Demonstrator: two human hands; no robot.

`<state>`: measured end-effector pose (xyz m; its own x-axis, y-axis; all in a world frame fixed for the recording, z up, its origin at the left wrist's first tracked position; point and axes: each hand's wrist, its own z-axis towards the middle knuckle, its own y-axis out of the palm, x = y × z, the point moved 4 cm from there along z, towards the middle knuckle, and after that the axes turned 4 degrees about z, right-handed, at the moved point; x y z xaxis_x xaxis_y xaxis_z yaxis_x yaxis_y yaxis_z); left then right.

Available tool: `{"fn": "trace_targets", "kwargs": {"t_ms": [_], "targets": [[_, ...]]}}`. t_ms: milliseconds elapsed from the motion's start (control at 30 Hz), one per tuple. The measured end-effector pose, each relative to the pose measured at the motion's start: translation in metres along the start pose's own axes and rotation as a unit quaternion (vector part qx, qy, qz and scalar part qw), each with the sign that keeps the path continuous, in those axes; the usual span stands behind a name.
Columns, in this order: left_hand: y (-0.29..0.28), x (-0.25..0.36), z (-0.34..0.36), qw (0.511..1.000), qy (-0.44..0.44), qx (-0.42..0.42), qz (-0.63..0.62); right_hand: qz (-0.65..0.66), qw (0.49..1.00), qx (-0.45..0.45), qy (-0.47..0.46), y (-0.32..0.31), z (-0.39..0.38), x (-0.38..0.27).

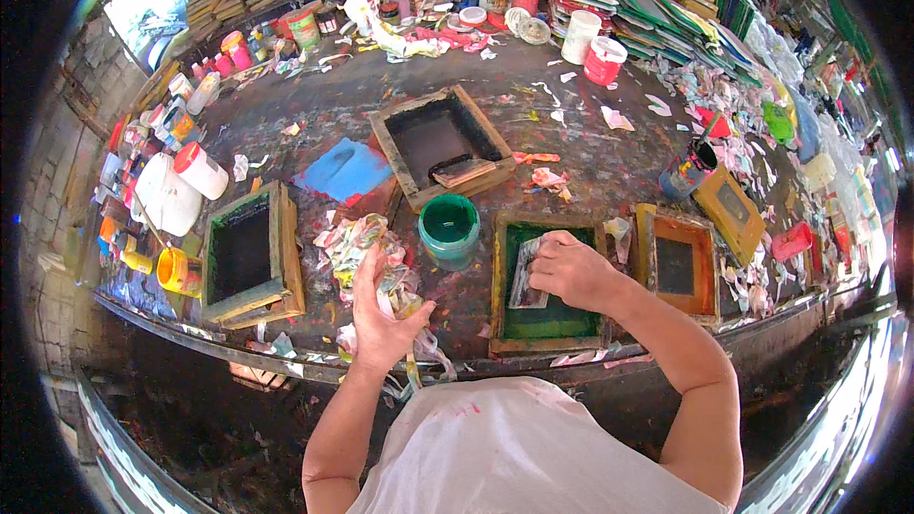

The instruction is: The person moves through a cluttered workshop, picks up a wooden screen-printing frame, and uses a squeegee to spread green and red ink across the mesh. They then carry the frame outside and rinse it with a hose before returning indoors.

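My right hand [576, 271] is closed around a flat, pale squeegee [523, 281] smeared with ink. The squeegee stands inside a wooden screen-printing frame [499, 326] with green ink on its mesh. My left hand [383, 324] is open, thumb stretched away from the fingers, in front of a heap of stained rags [347, 249]. Whether it touches the rags I cannot tell. Between and beyond my hands stands an uncovered jar of green ink [447, 249].
Other screen frames lie around: a dark one [290, 266] at left, one [390, 148] farther back, an orange one [709, 300] at right. A blue sheet [341, 169], yellow pot [181, 271], dark ink can [684, 176] and red-labelled tub [604, 62] stand or lie on the table.
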<state>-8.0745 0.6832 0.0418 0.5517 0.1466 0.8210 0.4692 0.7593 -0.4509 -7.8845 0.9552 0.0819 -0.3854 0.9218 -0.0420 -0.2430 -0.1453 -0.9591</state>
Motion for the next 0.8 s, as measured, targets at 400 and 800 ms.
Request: {"fn": "trace_targets", "kwargs": {"t_ms": [400, 800], "targets": [[0.072, -0.026, 0.037, 0.997, -0.024, 0.015, -0.065, 0.116, 0.978, 0.031, 0.173, -0.117, -0.004, 0.011], [0.081, 0.019, 0.052, 0.991, 0.006, -0.038, -0.126, 0.201, 0.851, 0.382, 0.300, -0.113, -0.027, -0.029]]}}
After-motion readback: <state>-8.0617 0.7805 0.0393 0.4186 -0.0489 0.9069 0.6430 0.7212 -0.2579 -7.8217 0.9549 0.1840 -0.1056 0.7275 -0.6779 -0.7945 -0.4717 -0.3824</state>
